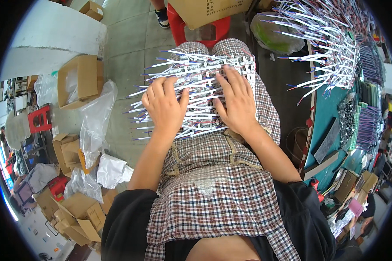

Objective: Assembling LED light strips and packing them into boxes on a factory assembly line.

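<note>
Across my lap lies a broad layer of short wire leads [196, 93] in white sleeves, with blue and red wire ends sticking out to the left and small white pieces among them. My left hand [163, 104] rests on the left part of the layer, its fingers bent and the thumb apart. On the right part lies my right hand [237, 102], fingers spread and fingertips touching the leads. Neither hand shows anything gripped. A checked apron [213, 195] covers my lap under the leads.
A green-topped workbench [320, 126] on the right holds a big heap of similar leads [335, 52] and dark flat bars [326, 140]. Ahead, a carton [213, 11] sits on a red stool [220, 32]. Open cartons [79, 82] and plastic bags [96, 117] stand along the left.
</note>
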Demonstrator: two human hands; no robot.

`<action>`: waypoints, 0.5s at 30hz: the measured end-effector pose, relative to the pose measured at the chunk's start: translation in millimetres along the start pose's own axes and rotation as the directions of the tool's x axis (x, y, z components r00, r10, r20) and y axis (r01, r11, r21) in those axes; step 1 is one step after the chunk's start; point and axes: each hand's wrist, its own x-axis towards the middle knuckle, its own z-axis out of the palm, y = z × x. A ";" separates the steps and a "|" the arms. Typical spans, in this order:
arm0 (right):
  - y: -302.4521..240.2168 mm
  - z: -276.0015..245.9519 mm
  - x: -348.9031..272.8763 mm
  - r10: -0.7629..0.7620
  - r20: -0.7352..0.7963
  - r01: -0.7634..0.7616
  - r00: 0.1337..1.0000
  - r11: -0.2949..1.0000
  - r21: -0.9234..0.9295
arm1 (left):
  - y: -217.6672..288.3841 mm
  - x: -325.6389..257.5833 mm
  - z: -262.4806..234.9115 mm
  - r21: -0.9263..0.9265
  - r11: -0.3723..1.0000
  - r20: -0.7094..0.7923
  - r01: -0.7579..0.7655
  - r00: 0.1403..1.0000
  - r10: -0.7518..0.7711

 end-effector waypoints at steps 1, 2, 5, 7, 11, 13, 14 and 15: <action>1.4 -1.0 -2.6 0.046 -0.089 -0.037 0.995 0.993 0.110 | -0.5 -4.8 2.4 -0.002 1.000 -0.063 0.004 0.998 -0.004; 1.8 -1.7 -3.3 0.102 -0.171 -0.063 0.980 0.973 0.221 | -2.6 -8.6 2.6 -0.011 1.000 -0.077 -0.013 0.997 0.012; 0.1 -9.5 1.4 0.234 -0.320 -0.192 0.918 0.969 0.157 | -7.4 -0.8 5.6 -0.086 0.994 -0.116 -0.063 0.992 0.052; 10.4 -6.2 1.5 0.302 -0.329 -0.260 0.895 0.951 0.167 | -14.9 6.7 13.6 -0.194 0.981 -0.049 0.011 0.999 -0.021; 31.2 -11.8 9.0 0.528 -0.120 -0.425 0.841 0.781 0.457 | -19.2 28.6 18.0 -0.418 0.903 0.116 0.098 0.992 -0.054; 39.4 -6.6 10.6 0.702 0.018 -0.366 0.712 0.348 0.863 | -20.0 35.0 20.4 -0.458 0.878 0.156 0.141 0.985 -0.077; 38.7 -2.8 8.9 0.697 -0.050 -0.284 0.715 0.355 0.891 | -17.8 37.3 21.1 -0.461 0.885 0.086 0.069 0.996 -0.033; 39.9 -2.1 6.9 0.700 -0.056 -0.281 0.712 0.358 0.891 | -16.3 42.4 22.2 -0.464 0.883 0.083 0.063 0.996 -0.028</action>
